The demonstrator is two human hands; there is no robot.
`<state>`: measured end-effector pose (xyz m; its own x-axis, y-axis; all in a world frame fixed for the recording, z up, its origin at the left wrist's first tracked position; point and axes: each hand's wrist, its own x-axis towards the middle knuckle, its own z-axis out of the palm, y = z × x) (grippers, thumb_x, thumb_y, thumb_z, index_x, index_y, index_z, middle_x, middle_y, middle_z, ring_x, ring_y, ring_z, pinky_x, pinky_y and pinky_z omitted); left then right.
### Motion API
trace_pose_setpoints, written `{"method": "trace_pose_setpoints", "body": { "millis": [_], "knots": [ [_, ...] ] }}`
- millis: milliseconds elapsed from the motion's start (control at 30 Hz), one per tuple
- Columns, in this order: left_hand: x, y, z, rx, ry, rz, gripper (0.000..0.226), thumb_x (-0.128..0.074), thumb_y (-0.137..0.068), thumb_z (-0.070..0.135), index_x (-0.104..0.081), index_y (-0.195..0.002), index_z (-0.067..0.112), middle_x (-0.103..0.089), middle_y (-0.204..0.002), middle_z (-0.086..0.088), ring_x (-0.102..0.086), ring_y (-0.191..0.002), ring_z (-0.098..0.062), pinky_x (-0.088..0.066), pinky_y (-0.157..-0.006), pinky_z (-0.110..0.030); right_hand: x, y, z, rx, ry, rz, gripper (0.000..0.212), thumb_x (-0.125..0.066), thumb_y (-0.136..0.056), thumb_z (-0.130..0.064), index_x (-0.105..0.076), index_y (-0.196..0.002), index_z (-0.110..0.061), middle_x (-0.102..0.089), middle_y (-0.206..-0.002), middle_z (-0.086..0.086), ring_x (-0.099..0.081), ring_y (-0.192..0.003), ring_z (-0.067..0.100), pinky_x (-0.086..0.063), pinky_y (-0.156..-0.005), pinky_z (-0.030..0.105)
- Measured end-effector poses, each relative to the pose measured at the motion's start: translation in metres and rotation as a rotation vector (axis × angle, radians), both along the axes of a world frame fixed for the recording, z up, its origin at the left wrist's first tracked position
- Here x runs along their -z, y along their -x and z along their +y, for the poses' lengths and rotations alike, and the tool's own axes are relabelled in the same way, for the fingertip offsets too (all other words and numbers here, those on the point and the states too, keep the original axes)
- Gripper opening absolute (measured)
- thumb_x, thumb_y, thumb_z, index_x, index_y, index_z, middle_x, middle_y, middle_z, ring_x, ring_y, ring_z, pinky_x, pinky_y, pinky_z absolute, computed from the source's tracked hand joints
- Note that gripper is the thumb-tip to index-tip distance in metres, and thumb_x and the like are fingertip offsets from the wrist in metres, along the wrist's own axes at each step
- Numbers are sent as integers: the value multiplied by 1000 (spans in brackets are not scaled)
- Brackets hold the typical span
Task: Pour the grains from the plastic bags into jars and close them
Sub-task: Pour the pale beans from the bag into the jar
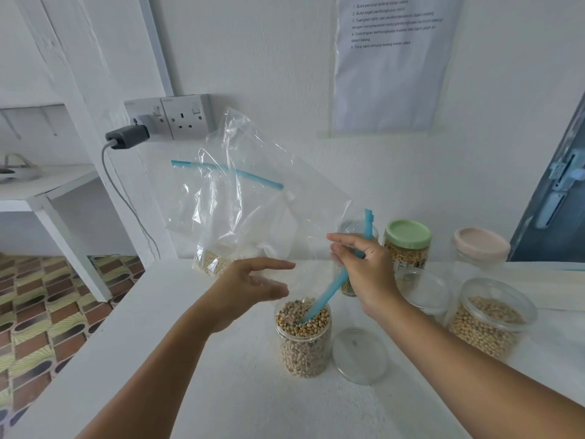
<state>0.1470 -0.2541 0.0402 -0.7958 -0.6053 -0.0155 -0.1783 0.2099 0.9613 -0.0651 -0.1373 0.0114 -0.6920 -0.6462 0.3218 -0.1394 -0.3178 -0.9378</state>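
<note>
Writing first: a printed sheet (391, 63) is taped to the white wall above the table's back edge, numbered lines 1–5, too blurred for me to read more than the digits. No brand legible on any jar; the green-lid jar (407, 245) has a label, unreadable.

Surface: white painted table (190, 359), wall at the back, patterned brick-and-green floor tile off the left edge. Double socket (172, 117) w/ a grey charger (128, 136) plugged in, cable hanging down. White shelf beyond the left edge, blue door at far right.

My right hand (364, 270) is closed around the blue zip strip of an empty-looking clear bag (269, 201), bag held up over the open jar (304, 337) near the table's middle; the strip's lower end dips into the jar mouth. That jar is full of pale beans to the rim, no lid on. Its clear lid (359, 356) lies flat just beside it, on the right. My left hand (253, 283) is open, fingers spread, gripping nothing, hovering just left of the jar mouth; can't tell if it touches the bag.

A second bag (215, 261) w/ small grains stands at the back edge, behind the left hand. Toward the right edge: a wide open jar (490, 321) of beans, a pink-lid jar (481, 247) behind it, an empty clear tub between. Front half of the table is free; right side is crowded.
</note>
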Motion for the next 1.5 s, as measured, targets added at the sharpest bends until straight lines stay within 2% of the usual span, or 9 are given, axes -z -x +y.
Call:
{"method": "trace_pose_setpoints", "body": {
  "millis": [267, 467, 567, 733, 867, 1067, 1200, 1333, 1500],
  "knots": [
    [16, 17, 6, -196, 246, 110, 26, -76, -94, 13, -83, -99, 38, -76, -100, 10, -73, -91, -18, -60, -95, -49, -3, -11, 8, -105, -62, 123, 29, -79, -89, -7, -81, -98, -34, -56, -131, -5, -66, -106, -6, -51, -86, 10],
    [14, 15, 10, -1, 180, 20, 42, -80, -90, 14, -76, -121, 42, -74, -123, 8, -72, -111, -9, -58, -98, -33, 5, -4, 7, -85, -123, 244, 32, -80, -89, -12, -81, -95, -43, -53, -130, 7, -63, -115, 8, -54, -94, 16],
    [12, 14, 9, 24, 121, -9, 45, -79, -90, 6, -74, -126, 33, -79, -112, 7, -76, -103, -15, -58, -100, -37, 8, -3, 8, -95, -130, 257, 31, -80, -89, -12, -82, -94, -43, -51, -130, 6, -60, -121, 10, -53, -97, 16],
    [20, 20, 7, -93, 340, -14, 42, -82, -88, 10, -79, -115, 42, -75, -96, 19, -73, -97, -5, -57, -99, -41, 13, -1, 11, -173, -159, 258, 37, -87, -81, -19, -78, -106, -45, -44, -140, 1, -59, -125, 10, -53, -105, 26],
    [23, 24, 10, -131, 371, 24, 39, -82, -89, 16, -78, -117, 43, -76, -100, 21, -73, -95, -4, -58, -96, -40, 17, 1, 12, -213, -188, 338, 56, -89, -79, -11, -71, -120, -44, -37, -139, -2, -65, -121, 10, -59, -94, 29],
    [19, 17, 8, -7, 322, -61, 50, -83, -87, 13, -72, -125, 44, -73, -115, 23, -72, -104, -2, -54, -99, -32, 16, 2, 16, -121, -176, 419, 49, -81, -84, 1, -71, -117, -34, -37, -133, -2, -69, -106, 3, -58, -90, 20],
    [20, 21, 8, -52, 410, -85, 49, -83, -87, 13, -73, -123, 45, -78, -98, 16, -73, -93, 0, -52, -91, -22, 17, -1, 16, -99, -174, 454, 49, -79, -86, 2, -70, -113, -38, -36, -132, -2, -67, -105, -3, -55, -89, 14],
    [30, 27, 9, -112, 504, -75, 47, -82, -89, 21, -70, -123, 51, -76, -92, 11, -71, -91, -3, -58, -88, -29, 19, -2, 14, -87, -145, 468, 47, -78, -87, 3, -71, -114, -34, -37, -130, -7, -69, -105, -2, -56, -90, 15],
    [23, 18, 10, -89, 426, -52, 48, -78, -92, 12, -70, -128, 43, -72, -106, 19, -66, -99, 10, -44, -84, -4, 19, 0, 16, -58, -135, 471, 48, -76, -89, 2, -69, -114, -38, -37, -135, 5, -70, -105, 0, -56, -90, 16]
  ]
}}
